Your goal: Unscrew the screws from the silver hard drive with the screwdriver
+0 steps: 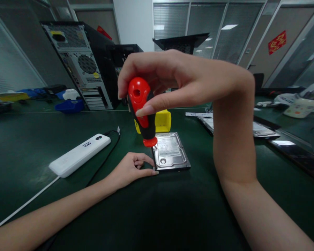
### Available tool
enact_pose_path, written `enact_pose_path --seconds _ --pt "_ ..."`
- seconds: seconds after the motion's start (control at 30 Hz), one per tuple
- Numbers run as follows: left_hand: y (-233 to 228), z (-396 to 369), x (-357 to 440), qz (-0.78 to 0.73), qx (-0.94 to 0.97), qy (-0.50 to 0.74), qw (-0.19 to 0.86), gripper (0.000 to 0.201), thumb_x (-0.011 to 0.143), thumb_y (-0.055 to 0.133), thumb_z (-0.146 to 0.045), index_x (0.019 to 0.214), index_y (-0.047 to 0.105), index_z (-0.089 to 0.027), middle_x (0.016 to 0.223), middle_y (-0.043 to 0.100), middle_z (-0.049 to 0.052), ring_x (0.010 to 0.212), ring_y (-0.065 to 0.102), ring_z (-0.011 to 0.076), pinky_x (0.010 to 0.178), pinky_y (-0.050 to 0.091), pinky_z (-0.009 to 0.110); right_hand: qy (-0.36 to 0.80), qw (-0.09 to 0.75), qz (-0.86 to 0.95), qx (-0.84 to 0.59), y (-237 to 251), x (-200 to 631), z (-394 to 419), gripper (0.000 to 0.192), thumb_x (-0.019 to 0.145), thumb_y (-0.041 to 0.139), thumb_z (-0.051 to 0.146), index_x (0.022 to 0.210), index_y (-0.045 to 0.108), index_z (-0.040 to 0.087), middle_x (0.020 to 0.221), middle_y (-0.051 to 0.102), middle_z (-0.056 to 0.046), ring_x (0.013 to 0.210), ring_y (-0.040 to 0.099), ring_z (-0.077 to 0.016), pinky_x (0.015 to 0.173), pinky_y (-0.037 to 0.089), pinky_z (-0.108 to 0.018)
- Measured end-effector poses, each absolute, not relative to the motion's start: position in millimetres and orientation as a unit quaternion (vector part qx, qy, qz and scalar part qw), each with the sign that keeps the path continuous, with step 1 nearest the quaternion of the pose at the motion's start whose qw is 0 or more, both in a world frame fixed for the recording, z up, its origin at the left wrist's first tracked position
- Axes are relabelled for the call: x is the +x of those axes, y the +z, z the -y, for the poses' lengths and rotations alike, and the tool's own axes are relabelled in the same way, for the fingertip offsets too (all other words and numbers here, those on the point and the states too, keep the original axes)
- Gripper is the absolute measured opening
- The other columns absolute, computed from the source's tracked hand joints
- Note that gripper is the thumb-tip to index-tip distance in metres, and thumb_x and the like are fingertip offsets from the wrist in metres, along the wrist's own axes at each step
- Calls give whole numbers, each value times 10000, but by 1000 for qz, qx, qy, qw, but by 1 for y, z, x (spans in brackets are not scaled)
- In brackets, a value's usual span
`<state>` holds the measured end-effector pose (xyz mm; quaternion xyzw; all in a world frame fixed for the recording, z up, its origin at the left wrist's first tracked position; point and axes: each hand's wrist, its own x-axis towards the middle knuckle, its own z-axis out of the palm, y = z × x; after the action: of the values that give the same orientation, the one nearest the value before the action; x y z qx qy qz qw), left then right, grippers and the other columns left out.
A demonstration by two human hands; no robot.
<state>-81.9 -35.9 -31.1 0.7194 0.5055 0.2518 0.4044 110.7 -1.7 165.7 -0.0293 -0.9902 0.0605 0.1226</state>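
A silver hard drive [170,150] lies label side up on the dark green table. My right hand [170,78] grips the red and black handle of a screwdriver [143,111] from above. Its shaft points down, with the tip at the drive's near left corner. Low at that same corner, my left hand [132,169] has thumb and forefinger closed on the drive's edge, beside the screwdriver tip. Whether a screw sits under the tip cannot be made out. Just behind the drive stands a yellow bin [163,121], partly covered by the screwdriver.
A white power bank [80,155] marked 18, with cables, lies to the left. At the back left stands a computer tower [86,66], with a blue bin [69,106] beside it. More drives [264,129] and a dark flat panel [295,153] lie at the right.
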Motion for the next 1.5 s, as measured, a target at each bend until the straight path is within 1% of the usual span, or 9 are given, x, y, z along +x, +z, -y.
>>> enact_pose_path --seconds 0.3,0.43,0.53,0.6,0.73,1.0,1.17,1.33,1.5 --pt "-31 36 -81 -502 715 260 410 254 662 778 -344 793 747 -130 624 586 -16 537 353 96 515 282 223 56 128 990 -11 165 110 3 336 900 451 336 737 629 102 1169 638 81 1143 542 -81 851 447 -52" --pt "-33 36 -82 -490 715 271 419 241 681 776 -344 793 743 -132 740 675 14 557 415 99 526 314 221 64 132 989 -36 165 111 0 275 878 492 303 975 617 77 1295 558 65 1117 553 -83 858 445 -47" --pt "-33 36 -82 -485 719 269 419 240 688 769 -342 794 743 -129 752 682 17 549 399 92 520 297 219 68 135 988 -46 165 112 -1 391 872 504 295 1179 522 53 1280 541 41 1097 557 -73 882 453 -47" --pt "-33 36 -82 -485 722 266 416 233 685 763 -335 787 744 -127 713 665 8 538 373 88 514 278 217 72 138 987 -35 166 111 -1 434 871 519 277 1217 473 19 1243 535 15 1084 544 -37 898 458 -44" --pt "-33 35 -82 -484 718 268 422 229 689 752 -341 780 746 -130 696 655 4 531 355 84 512 259 216 79 140 987 -28 165 112 0 412 871 526 223 1201 461 -15 1207 522 -15 1040 532 14 923 462 -62" --pt "-34 35 -82 -491 714 263 425 254 685 755 -357 796 753 -128 773 696 33 540 370 89 519 264 219 57 135 989 -1 166 117 -4 434 885 494 186 1218 430 -85 1209 504 -82 1063 530 -37 946 480 -151" --pt "-36 34 -84 -486 714 265 429 269 688 761 -367 805 753 -124 808 697 40 559 380 95 527 266 221 59 133 989 0 167 117 -4 429 893 489 198 1225 427 -67 1220 503 -64 1085 533 -48 952 481 -164" --pt "-37 34 -85 -491 711 263 429 280 694 761 -370 814 751 -118 669 621 1 535 314 89 516 229 222 56 137 989 -1 167 116 -3 406 892 501 178 1218 437 -56 1218 506 -66 1082 533 -42 956 487 -167" --pt "-36 34 -84 -487 715 261 429 273 695 757 -369 811 745 -122 762 660 24 560 349 94 532 246 227 81 133 987 -28 166 116 -2 406 878 517 188 1219 452 -23 1222 503 -43 1073 537 -34 944 489 -162"
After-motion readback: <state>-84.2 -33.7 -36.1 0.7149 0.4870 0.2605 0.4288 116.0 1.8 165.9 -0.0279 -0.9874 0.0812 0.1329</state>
